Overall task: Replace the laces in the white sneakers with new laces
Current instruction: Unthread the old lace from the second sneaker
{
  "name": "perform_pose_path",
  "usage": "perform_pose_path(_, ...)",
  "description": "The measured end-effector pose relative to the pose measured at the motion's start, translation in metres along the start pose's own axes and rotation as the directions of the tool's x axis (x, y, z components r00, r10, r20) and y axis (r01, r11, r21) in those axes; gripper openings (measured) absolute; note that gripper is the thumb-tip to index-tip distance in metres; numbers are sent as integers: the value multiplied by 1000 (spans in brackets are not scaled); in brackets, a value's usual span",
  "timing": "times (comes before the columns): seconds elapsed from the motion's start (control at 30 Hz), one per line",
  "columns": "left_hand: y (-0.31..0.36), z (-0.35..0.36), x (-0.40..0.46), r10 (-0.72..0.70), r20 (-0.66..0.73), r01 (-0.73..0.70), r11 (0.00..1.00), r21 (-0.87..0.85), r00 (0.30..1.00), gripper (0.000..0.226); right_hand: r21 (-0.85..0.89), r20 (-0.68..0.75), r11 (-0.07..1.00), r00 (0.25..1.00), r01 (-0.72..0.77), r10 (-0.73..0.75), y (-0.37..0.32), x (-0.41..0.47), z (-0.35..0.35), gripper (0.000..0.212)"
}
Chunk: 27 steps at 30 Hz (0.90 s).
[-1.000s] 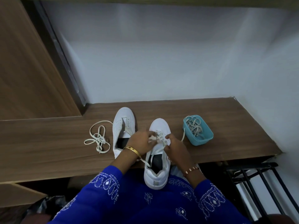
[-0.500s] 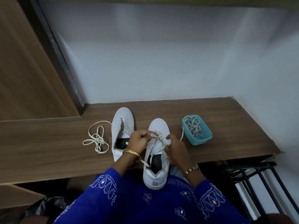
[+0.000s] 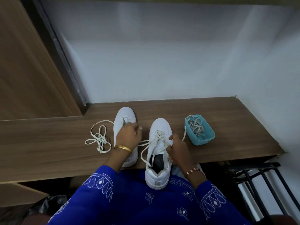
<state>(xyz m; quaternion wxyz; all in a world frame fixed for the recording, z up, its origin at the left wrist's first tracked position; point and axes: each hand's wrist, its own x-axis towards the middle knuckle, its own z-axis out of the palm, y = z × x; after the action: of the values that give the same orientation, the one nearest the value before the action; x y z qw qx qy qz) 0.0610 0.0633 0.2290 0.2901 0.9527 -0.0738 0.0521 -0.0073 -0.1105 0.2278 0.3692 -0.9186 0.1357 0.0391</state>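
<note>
Two white sneakers stand on the wooden bench. The right sneaker (image 3: 159,130) hangs over the front edge onto my lap, partly threaded with a cream lace (image 3: 146,142). My left hand (image 3: 129,135) grips one end of that lace, drawn out leftward over the left sneaker (image 3: 124,116). At the right side of the right sneaker's eyelets, my right hand (image 3: 177,148) holds the shoe and pinches the other lace strand. The left sneaker has no lace in its eyelets.
A loose cream lace (image 3: 99,138) lies tangled on the bench (image 3: 48,143) to the left. A teal tub (image 3: 200,135) with several laces sits to the right. A black metal rack (image 3: 259,184) stands below right. White wall behind, wooden panel at left.
My left hand has pulled away from the eyelets to the left, drawing the lace out taut. My right hand stayed at the shoe's right side.
</note>
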Motion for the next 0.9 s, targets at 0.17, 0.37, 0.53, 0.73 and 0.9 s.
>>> perform_pose_path(0.17,18,26,-13,181,275,-257,927,272,944,34,-60,-3,998,1000,31,-31,3,1,0,31)
perform_pose_path(0.37,26,26,-25,201,217,-266,907,328,955,38,-109,9,989,995,96,-95,3,0,3,32)
perform_pose_path(0.53,21,24,-30,260,137,-292,891,349,956,28,-138,-31,982,990,132,-137,5,-1,8,32)
perform_pose_path(0.73,7,19,-27,113,88,-136,932,335,990,16,-49,-46,996,996,68,-70,20,7,1,21)
perform_pose_path(0.9,5,21,-26,151,99,-174,939,296,984,28,14,12,1000,1000,10,-10,24,12,-1,20)
